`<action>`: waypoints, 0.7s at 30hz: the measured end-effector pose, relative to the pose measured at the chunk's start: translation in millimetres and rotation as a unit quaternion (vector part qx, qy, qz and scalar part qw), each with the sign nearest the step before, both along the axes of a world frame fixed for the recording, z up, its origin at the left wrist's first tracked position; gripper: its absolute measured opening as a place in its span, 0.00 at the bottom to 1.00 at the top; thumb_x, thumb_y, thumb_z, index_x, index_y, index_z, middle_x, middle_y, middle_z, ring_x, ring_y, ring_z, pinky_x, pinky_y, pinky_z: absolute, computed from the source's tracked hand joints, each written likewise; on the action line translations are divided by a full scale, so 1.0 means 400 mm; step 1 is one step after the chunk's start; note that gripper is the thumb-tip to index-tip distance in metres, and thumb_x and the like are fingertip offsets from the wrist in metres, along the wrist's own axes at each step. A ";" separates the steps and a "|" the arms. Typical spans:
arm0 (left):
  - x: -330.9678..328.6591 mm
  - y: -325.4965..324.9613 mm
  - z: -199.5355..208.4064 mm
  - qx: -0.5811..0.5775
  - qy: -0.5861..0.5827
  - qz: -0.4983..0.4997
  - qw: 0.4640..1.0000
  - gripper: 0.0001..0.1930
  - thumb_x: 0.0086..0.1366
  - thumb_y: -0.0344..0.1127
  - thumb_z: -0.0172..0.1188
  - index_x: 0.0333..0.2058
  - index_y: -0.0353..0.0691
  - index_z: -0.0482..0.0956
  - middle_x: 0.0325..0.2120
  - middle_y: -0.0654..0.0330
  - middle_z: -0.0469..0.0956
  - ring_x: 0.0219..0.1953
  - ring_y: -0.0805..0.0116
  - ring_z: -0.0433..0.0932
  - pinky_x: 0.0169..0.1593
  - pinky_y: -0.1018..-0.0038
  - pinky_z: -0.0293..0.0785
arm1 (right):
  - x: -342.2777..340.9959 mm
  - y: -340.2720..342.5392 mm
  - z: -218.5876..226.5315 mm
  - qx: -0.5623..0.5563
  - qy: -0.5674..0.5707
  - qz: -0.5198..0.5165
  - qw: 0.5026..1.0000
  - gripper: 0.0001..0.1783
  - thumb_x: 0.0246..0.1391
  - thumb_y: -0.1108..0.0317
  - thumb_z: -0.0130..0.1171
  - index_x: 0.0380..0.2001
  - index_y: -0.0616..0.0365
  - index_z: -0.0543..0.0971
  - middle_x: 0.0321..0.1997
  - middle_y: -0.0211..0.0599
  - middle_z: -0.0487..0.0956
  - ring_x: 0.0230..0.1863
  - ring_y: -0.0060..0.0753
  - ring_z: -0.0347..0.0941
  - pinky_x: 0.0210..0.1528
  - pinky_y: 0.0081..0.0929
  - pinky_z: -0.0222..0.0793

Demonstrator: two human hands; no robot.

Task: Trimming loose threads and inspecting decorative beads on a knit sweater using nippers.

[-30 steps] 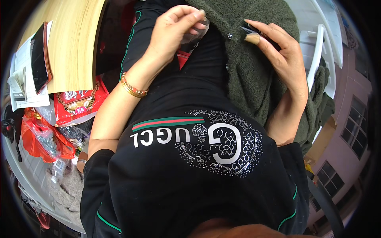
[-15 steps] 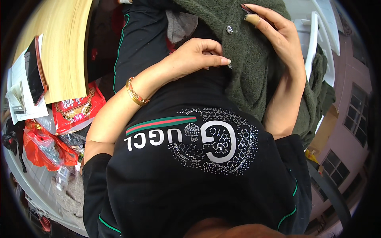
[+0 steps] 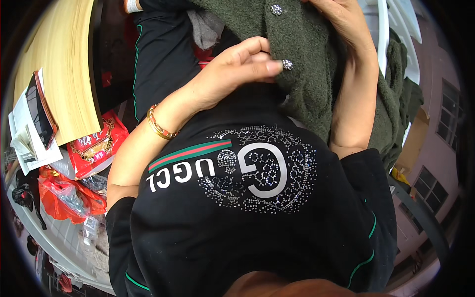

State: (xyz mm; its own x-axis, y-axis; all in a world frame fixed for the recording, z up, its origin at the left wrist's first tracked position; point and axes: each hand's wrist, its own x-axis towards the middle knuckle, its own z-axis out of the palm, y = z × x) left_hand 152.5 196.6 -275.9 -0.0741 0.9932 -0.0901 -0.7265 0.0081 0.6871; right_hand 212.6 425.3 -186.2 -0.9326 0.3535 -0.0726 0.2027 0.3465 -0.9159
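Observation:
A dark green fuzzy knit cardigan [image 3: 311, 54] lies across my lap, with two shiny rhinestone-like buttons along its front edge. My left hand [image 3: 242, 64] pinches that edge, the thumb tip beside the lower button [image 3: 287, 65] and the fingers curled by the fabric. The upper button [image 3: 276, 10] sits close to the top of the view. Farther off, my right hand [image 3: 346, 20] is over the cardigan's far part. Its fingers are mostly cut off by the upper border, so its grip is hidden.
At left stands a wooden table [image 3: 54, 54] with a dark phone-like device [image 3: 42, 109] and papers [image 3: 24, 133]. Below it are a red printed package [image 3: 94, 148], a red plastic bag [image 3: 64, 195] and a clear bottle [image 3: 90, 230]. A white plastic chair [image 3: 383, 34] stands right; more green knit [image 3: 396, 104] hangs there.
The view has shifted, and the cardigan's lower button, partly covered before, now shows fully beside my left thumb. My right hand has moved up, its fingers now mostly beyond the top border.

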 end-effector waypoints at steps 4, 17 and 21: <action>-0.004 -0.007 0.015 0.031 0.059 0.006 0.998 0.09 0.71 0.33 0.57 0.45 0.37 0.74 0.37 0.69 0.77 0.44 0.84 0.74 0.49 0.83 0.71 | -0.001 -0.005 -0.004 -0.018 0.015 -0.001 1.000 0.14 0.61 0.69 0.63 0.48 0.63 0.82 0.38 0.29 0.84 0.35 0.14 0.73 0.39 0.13 0.67; -0.403 -0.107 0.212 -0.047 -0.005 0.462 0.886 0.13 0.69 0.30 0.50 0.43 0.26 0.79 0.37 0.46 0.83 0.38 0.58 0.83 0.45 0.66 0.82 | -0.225 -0.069 0.065 -0.185 0.198 0.129 0.954 0.17 0.61 0.66 0.63 0.51 0.62 0.81 0.36 0.24 0.81 0.34 0.11 0.71 0.36 0.12 0.64; -0.555 -0.181 0.185 0.058 0.014 0.480 0.875 0.13 0.69 0.32 0.52 0.43 0.28 0.80 0.39 0.47 0.82 0.39 0.56 0.82 0.46 0.65 0.82 | -0.342 -0.158 0.130 -0.061 0.172 0.105 0.977 0.19 0.62 0.69 0.62 0.55 0.62 0.77 0.40 0.25 0.81 0.38 0.13 0.73 0.39 0.12 0.67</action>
State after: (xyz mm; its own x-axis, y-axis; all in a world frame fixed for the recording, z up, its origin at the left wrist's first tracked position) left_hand -69.4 124.2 -201.9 -0.8803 0.4738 0.0227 -0.3429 -0.6687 0.6598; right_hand 75.8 362.3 -134.3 -0.9603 0.1592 0.2290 -0.1893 0.2309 -0.9544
